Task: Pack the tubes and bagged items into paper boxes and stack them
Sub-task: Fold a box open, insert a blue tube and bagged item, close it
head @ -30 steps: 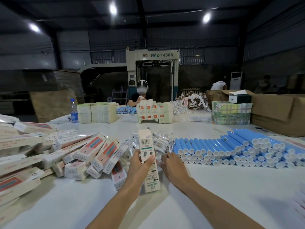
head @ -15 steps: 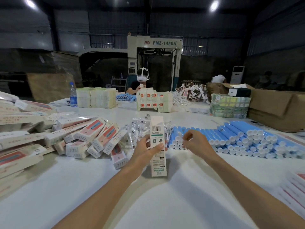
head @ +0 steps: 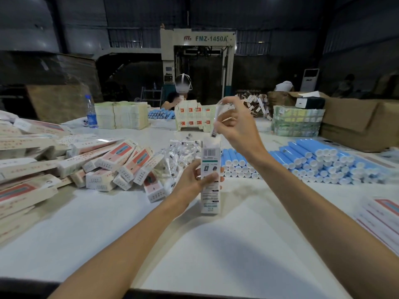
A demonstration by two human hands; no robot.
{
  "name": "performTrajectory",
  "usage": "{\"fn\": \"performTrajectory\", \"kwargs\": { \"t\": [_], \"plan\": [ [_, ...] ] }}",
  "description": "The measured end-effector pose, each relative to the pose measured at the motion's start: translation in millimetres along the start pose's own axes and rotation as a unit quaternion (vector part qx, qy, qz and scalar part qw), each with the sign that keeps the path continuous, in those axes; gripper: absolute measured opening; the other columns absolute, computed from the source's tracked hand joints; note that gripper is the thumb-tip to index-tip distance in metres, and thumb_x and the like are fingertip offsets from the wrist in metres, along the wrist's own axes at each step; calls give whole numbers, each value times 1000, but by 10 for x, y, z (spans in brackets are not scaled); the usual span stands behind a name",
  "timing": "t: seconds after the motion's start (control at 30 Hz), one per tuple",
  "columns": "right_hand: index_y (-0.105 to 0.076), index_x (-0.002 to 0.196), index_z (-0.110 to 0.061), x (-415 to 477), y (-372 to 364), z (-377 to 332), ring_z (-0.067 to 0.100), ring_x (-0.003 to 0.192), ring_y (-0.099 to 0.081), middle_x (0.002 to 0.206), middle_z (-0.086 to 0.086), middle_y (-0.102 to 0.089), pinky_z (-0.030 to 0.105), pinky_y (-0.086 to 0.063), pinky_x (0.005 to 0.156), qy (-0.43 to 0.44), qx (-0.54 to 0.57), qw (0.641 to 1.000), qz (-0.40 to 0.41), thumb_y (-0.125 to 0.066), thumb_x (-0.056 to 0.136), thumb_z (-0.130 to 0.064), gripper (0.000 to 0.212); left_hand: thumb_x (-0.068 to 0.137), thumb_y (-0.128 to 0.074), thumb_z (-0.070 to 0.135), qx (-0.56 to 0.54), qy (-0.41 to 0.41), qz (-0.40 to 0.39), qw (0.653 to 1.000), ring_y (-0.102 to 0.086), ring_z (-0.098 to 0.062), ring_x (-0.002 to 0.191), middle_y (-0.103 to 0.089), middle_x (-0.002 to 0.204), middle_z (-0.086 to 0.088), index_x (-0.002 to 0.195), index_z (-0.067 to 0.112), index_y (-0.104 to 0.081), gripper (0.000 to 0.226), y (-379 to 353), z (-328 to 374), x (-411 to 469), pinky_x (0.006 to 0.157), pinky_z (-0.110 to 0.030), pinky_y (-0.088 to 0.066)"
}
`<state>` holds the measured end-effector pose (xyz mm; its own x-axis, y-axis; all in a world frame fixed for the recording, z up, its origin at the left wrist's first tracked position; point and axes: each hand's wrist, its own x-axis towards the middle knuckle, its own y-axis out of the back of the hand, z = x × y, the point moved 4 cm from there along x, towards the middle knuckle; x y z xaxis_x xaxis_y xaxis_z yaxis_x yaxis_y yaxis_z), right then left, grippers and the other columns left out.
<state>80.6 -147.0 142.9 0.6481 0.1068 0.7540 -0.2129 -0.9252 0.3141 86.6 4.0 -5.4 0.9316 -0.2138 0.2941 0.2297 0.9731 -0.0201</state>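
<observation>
My left hand (head: 194, 180) grips a white paper box (head: 209, 160) that stands upright on the white table, its top end open. Above that opening my right hand (head: 235, 124) pinches a clear bagged item (head: 220, 117), whose lower tip hangs at the box's mouth. Behind the box lies a heap of clear bagged items (head: 181, 152). Blue tubes with white caps (head: 313, 160) lie stacked in rows to the right.
Packed pink-and-white boxes (head: 121, 162) are piled at the left. Flat box blanks (head: 382, 214) lie at the right edge. Across the table (head: 216, 251) sits another person (head: 179, 96) behind stacked boxes. A water bottle (head: 91, 114) and cardboard cartons (head: 356, 119) stand farther back.
My left hand has stood the box upright. My right hand left the pile and rose with a bagged item to the box's open top.
</observation>
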Motion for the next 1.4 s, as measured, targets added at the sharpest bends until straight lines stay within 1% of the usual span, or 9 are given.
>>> {"fn": "performTrajectory", "kwargs": {
  "t": [0.17,0.3,0.4,0.47,0.6,0.73,0.87,1.1,1.4],
  "plan": [
    [-53,113,-23,-78,-218,115,22,82,-73,93,5,-69,44,-65,73,-58,-66,994,-69,-73,92,-2,36,93,-81,20,2,0,7,1000,-78,-26,110,-79,121,-9,139,16,-57,52,-16,8,1,91,-38,-63],
    [-66,99,-18,-139,-274,164,20,97,-63,95,-3,-69,47,-55,89,-28,-159,984,-78,-77,91,-21,14,95,-80,16,-5,-7,13,1000,-79,-29,105,-77,124,-10,135,10,-58,46,-18,35,-7,80,-29,-63],
    [-75,95,-17,-193,-281,256,17,119,-49,118,-3,-60,42,-43,104,-23,-203,975,-90,-72,98,-30,14,93,-81,14,2,-8,19,1000,-80,-23,102,-79,120,-7,133,11,-60,45,-16,50,5,77,-24,-61],
    [-75,104,-15,-271,-272,304,16,124,-49,129,-2,-55,35,-41,106,-16,-176,981,-75,-64,103,-27,17,92,-83,16,16,-5,23,1000,-78,-14,102,-81,115,1,133,16,-62,46,-7,48,14,84,-27,-61],
    [-61,120,-22,-575,-174,450,6,108,-61,122,-3,-62,11,-47,82,-54,-37,997,29,-55,106,-19,16,89,-86,25,51,-13,32,998,-75,-12,110,-79,118,4,142,25,-53,63,28,40,34,102,-41,-59],
    [-52,141,-36,-824,-240,605,7,111,-66,123,-15,-68,18,-53,87,-90,56,994,-30,-66,103,-25,41,89,-88,26,25,-58,5,998,-75,-18,114,-78,125,2,148,46,-29,86,17,74,29,92,-34,-63],
    [-58,143,-30,-837,-235,619,16,113,-68,125,-8,-70,34,-58,95,-81,97,991,-38,-69,102,-15,45,91,-86,26,30,-86,-12,996,-74,-21,118,-75,130,2,149,56,-27,88,10,110,11,93,-36,-61],
    [-64,131,-19,-859,-146,620,22,112,-70,122,2,-72,41,-57,100,-74,121,988,-54,-68,101,-10,32,93,-84,24,81,-120,-21,989,-74,-18,114,-74,127,8,153,48,-36,81,-34,158,0,84,-22,-60],
    [-62,126,-21,-815,-112,573,15,112,-69,121,-6,-68,35,-59,94,-1,5,996,-87,-66,103,-17,24,89,-86,27,134,-120,-20,984,-75,-19,111,-75,124,7,148,41,-36,78,-22,200,-18,92,-36,-58]
  ]
}}
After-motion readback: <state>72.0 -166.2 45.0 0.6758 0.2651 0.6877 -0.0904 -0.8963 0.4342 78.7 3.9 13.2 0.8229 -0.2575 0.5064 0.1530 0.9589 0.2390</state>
